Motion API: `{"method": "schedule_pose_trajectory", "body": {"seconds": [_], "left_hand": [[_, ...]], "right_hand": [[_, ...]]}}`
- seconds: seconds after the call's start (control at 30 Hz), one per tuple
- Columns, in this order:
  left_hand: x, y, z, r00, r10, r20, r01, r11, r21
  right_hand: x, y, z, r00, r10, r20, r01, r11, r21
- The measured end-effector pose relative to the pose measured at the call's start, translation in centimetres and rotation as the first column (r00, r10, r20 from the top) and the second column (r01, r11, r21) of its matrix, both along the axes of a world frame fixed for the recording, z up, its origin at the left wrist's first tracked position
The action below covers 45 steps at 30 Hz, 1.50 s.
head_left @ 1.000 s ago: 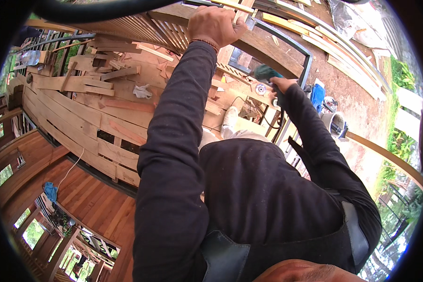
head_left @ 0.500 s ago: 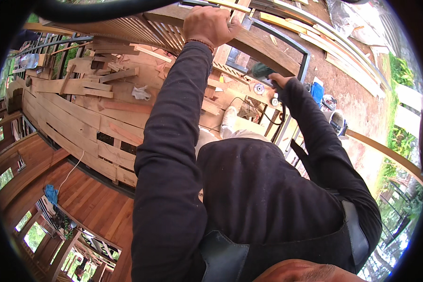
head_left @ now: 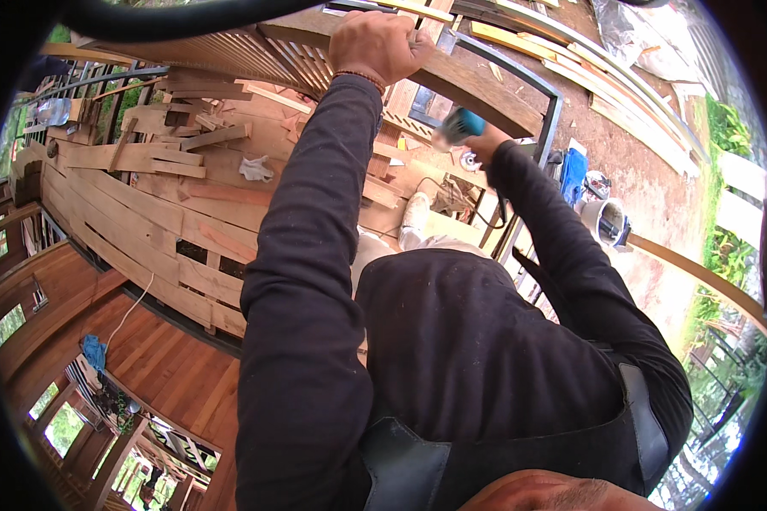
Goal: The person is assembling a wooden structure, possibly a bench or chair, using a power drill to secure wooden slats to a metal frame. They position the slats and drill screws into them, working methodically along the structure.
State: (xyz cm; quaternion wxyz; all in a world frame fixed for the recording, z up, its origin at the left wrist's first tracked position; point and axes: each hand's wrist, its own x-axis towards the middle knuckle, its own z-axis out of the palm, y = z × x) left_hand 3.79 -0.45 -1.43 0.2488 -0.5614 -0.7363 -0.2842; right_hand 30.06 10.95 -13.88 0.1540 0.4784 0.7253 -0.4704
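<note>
My left hand [head_left: 373, 47] is closed over the top of a thick brown wooden beam [head_left: 490, 92], its fingers wrapped round the far side and partly hidden. A slatted wooden panel [head_left: 290, 58] adjoins the beam on the left. Lower and to the right, my right hand [head_left: 488, 143] grips a teal power tool [head_left: 462, 126] beside the beam's near side. The tool's pale front end is smeared by motion and points left; I cannot make out its attachment. A dark cord [head_left: 500, 211] hangs below that hand.
A dark metal frame [head_left: 557, 119] stands past the beam. Offcuts [head_left: 222, 136] and a white cloth [head_left: 256, 169] lie on the plank deck [head_left: 136, 204] at left, which has gaps. A round disc [head_left: 469, 161] lies near my shoe [head_left: 415, 217]. A bucket [head_left: 605, 213] is at right.
My right hand has moved left with the power tool, turning it so its front end points left. The cord has shifted with it. My left hand stays on the beam, nearly unmoved.
</note>
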Motion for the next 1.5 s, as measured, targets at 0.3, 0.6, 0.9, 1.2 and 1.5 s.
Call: {"method": "schedule_pose_trajectory", "body": {"seconds": [0.3, 0.6, 0.9, 1.2, 1.5], "left_hand": [[0.2, 0.0, 0.3, 1.0, -0.008, 0.004, 0.008, 0.997, 0.08], [0.1, -0.1, 0.0, 0.999, -0.009, 0.042, 0.008, 1.0, 0.022], [0.2, 0.0, 0.4, 0.998, 0.004, 0.055, -0.002, 0.999, -0.043], [0.2, -0.3, 0.3, 0.997, 0.002, 0.08, 0.004, 0.997, -0.079], [0.1, -0.4, 0.4, 0.998, -0.014, 0.056, 0.018, 0.997, -0.072]], "right_hand": [[9.1, -8.8, -3.7, 0.991, 0.075, -0.112, -0.035, 0.946, 0.321], [10.1, -1.5, 2.6, 0.858, -0.36, -0.367, 0.314, 0.932, -0.18], [15.4, -4.4, 2.8, 0.924, -0.21, -0.319, 0.251, 0.963, 0.094], [11.9, -4.8, 3.8, 0.981, -0.023, -0.19, 0.083, 0.946, 0.314], [10.1, -4.1, 3.1, 0.996, 0.078, -0.044, -0.057, 0.932, 0.359]]}}
